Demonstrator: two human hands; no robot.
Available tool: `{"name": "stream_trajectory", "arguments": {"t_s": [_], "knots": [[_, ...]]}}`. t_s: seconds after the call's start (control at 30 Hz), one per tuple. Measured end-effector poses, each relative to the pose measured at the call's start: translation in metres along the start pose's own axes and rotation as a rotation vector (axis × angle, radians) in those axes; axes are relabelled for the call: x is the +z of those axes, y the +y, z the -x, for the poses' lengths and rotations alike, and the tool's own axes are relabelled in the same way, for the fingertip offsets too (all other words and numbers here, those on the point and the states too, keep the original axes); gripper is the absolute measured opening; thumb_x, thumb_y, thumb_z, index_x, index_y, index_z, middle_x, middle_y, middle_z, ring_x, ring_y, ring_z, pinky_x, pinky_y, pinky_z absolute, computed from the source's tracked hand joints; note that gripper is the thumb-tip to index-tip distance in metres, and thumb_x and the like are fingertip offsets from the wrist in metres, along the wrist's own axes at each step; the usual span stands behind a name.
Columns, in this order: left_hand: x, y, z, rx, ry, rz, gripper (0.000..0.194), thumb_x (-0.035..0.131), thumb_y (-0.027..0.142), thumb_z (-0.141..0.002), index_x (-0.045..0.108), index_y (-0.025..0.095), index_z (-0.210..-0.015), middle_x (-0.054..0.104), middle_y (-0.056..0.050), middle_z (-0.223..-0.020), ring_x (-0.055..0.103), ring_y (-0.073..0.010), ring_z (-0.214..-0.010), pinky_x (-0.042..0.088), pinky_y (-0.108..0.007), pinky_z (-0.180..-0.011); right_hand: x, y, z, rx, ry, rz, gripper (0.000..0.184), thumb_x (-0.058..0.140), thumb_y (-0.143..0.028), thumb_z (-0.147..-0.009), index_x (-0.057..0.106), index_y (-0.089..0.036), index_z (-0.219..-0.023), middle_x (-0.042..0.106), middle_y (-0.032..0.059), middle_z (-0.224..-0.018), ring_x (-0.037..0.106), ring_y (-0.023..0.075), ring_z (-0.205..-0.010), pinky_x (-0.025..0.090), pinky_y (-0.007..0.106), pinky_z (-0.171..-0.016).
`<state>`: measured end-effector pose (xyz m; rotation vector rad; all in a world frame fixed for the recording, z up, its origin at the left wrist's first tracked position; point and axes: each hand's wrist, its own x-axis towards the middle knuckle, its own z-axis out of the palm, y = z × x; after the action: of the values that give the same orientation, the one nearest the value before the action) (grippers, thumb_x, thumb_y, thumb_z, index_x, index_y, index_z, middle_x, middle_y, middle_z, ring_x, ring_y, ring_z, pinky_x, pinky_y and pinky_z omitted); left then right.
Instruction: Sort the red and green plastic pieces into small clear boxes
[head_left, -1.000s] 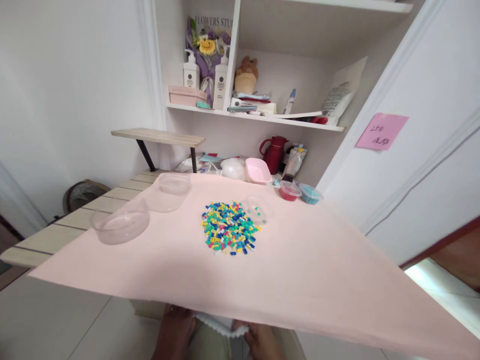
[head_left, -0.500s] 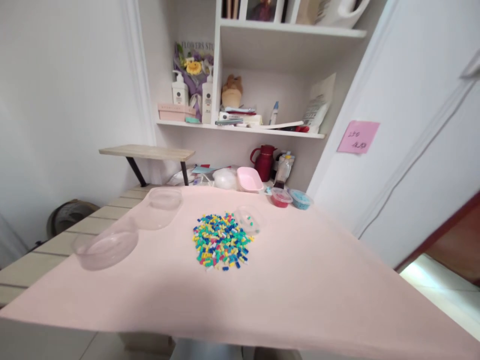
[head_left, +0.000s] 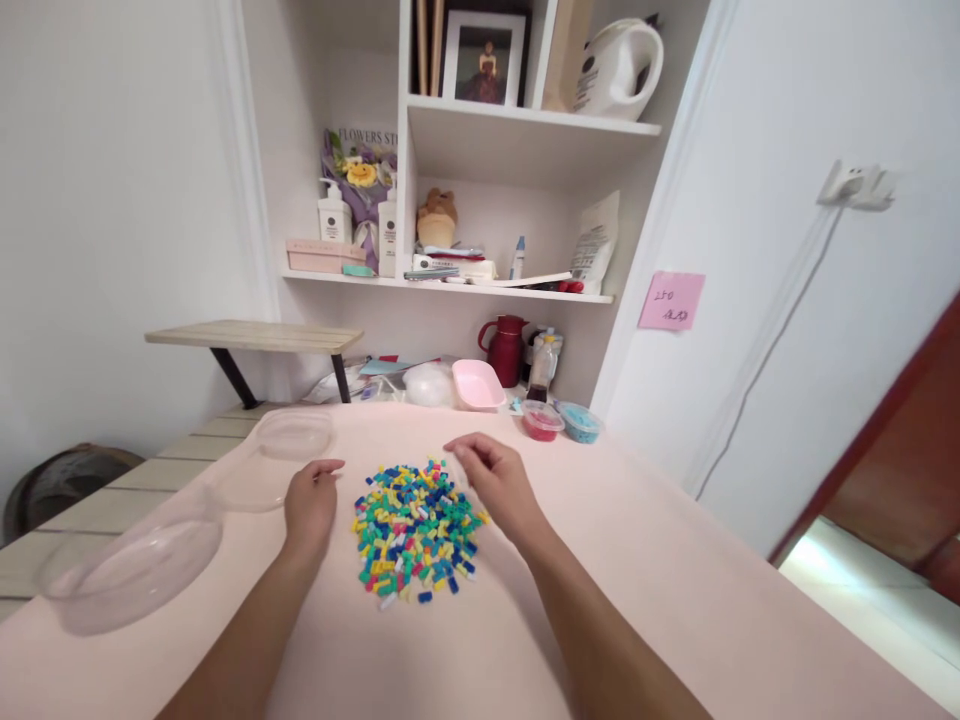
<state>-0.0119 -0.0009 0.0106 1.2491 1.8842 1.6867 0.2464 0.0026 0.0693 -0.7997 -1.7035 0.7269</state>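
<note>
On the pink table cover lies a loose heap of small coloured brick-like pieces (head_left: 416, 530), in blue, green, yellow, white and red. My left hand (head_left: 310, 505) is just left of the heap, empty, its fingers loosely bent and pointing right. Above the heap's upper right edge is my right hand (head_left: 499, 485), fingers curved and reaching left, with nothing visible in them. It largely hides a small clear dish (head_left: 466, 488); whether it touches the dish I cannot tell.
Clear round containers stand at the left: a large one (head_left: 131, 575) and a smaller one (head_left: 292, 437). At the back are a pink tray (head_left: 478, 386), a tub of red pieces (head_left: 541, 421), a tub of blue pieces (head_left: 580, 424) and a dark red jug (head_left: 505, 350). A small wooden shelf (head_left: 255, 337) rises back left.
Both my hands have come into view from below, one on each side of the heap. My view has shifted, showing more of the upper shelves. The right hand now covers much of the small dish.
</note>
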Motion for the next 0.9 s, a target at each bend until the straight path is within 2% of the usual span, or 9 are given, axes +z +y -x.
{"name": "stream_trajectory", "arguments": {"t_s": [0.13,0.23,0.4,0.53,0.67,0.8,0.9], "knots": [[0.005,0.002,-0.001,-0.128,-0.138,0.171,0.022,0.053,0.024,-0.068,0.069,0.018,-0.082,0.073,-0.009,-0.089,0.07,-0.0215,-0.086,0.056,-0.038,-0.08,0.014,0.004,0.024,-0.117,-0.381,0.132,0.016,0.06,-0.026,-0.087,0.075,-0.022,-0.087,0.067,0.0028,-0.082,0.06,0.0155,-0.077,0.047,0.026,-0.072],[0.008,0.002,-0.003,-0.177,-0.158,0.257,0.017,0.054,0.019,-0.067,0.068,0.016,-0.076,0.072,-0.01,-0.079,0.07,-0.0186,-0.075,0.058,-0.036,-0.075,0.018,0.003,0.031,-0.199,-0.503,0.245,0.018,0.061,-0.017,-0.085,0.076,-0.025,-0.091,0.065,0.0027,-0.085,0.059,0.0151,-0.082,0.046,0.025,-0.077],[0.012,-0.007,0.001,-0.116,-0.053,0.242,0.021,0.044,0.017,-0.071,0.064,0.018,-0.078,0.066,-0.004,-0.071,0.066,-0.0152,-0.071,0.056,-0.033,-0.073,0.022,0.008,0.035,-0.243,-0.579,0.473,0.022,0.062,-0.018,-0.085,0.073,-0.027,-0.101,0.064,0.0019,-0.096,0.06,0.0145,-0.088,0.044,0.024,-0.08],[0.016,-0.006,0.011,0.011,-0.133,0.098,0.017,0.051,0.019,-0.068,0.067,0.022,-0.071,0.068,0.0,-0.069,0.064,-0.0167,-0.069,0.051,-0.03,-0.07,0.026,0.012,0.038,-0.241,-0.666,0.634,0.022,0.066,-0.025,-0.083,0.072,-0.027,-0.104,0.065,0.0017,-0.099,0.061,0.0159,-0.089,0.042,0.023,-0.076],[0.017,-0.004,0.014,0.081,-0.162,-0.02,0.018,0.051,0.019,-0.069,0.068,0.025,-0.071,0.071,0.001,-0.073,0.065,-0.0166,-0.073,0.047,-0.026,-0.068,0.03,0.011,0.038,-0.214,-0.719,0.71,0.023,0.061,-0.021,-0.084,0.07,-0.027,-0.104,0.067,0.0016,-0.102,0.061,0.0165,-0.093,0.041,0.023,-0.074],[0.015,-0.006,0.011,0.083,-0.11,-0.099,0.021,0.047,0.021,-0.073,0.067,0.024,-0.076,0.07,0.001,-0.073,0.064,-0.017,-0.068,0.045,-0.026,-0.062,0.033,0.009,0.039,-0.199,-0.707,0.725,0.028,0.057,-0.014,-0.082,0.069,-0.028,-0.104,0.068,0.0006,-0.104,0.061,0.0165,-0.095,0.04,0.023,-0.074],[0.014,-0.006,0.01,0.089,-0.097,-0.143,0.022,0.045,0.022,-0.074,0.067,0.024,-0.076,0.071,0.001,-0.074,0.065,-0.0169,-0.066,0.044,-0.026,-0.061,0.036,0.009,0.041,-0.198,-0.679,0.733,0.025,0.057,-0.014,-0.082,0.069,-0.028,-0.099,0.068,0.0001,-0.101,0.062,0.0167,-0.093,0.04,0.024,-0.072]]}}
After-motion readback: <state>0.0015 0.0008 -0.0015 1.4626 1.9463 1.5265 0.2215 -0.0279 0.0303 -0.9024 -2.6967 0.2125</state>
